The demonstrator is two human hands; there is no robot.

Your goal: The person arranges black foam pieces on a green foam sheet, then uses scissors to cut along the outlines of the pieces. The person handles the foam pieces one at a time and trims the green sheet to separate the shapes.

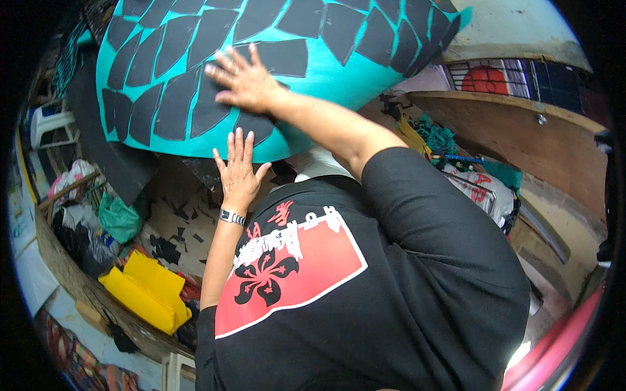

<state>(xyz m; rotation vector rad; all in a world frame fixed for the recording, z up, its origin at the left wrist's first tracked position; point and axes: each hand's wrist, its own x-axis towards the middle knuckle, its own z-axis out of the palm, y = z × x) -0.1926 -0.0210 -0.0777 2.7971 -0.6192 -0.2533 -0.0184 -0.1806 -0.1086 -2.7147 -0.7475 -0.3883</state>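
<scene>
A large teal sheet (339,81) lies in front of me, with its near edge curved. Many black, flat-cut pieces cover it like scales, with teal gaps between them. My right hand (251,85), fingers spread and a little blurred, is flat over a black piece (212,107) towards the sheet's near middle. Lower down, my left hand (239,179), wearing a metal watch (232,217), has its fingers stretched out against the near edge. Its fingertips touch the small black piece (259,128) there. Neither hand grips anything.
Black scraps (166,247) litter the floor at left, beside a folded yellow sheet (147,293) and a green bag (119,218). A white plastic stool (52,124) stands farther left. A wooden panel (508,133) and stuffed bags (479,195) are at right.
</scene>
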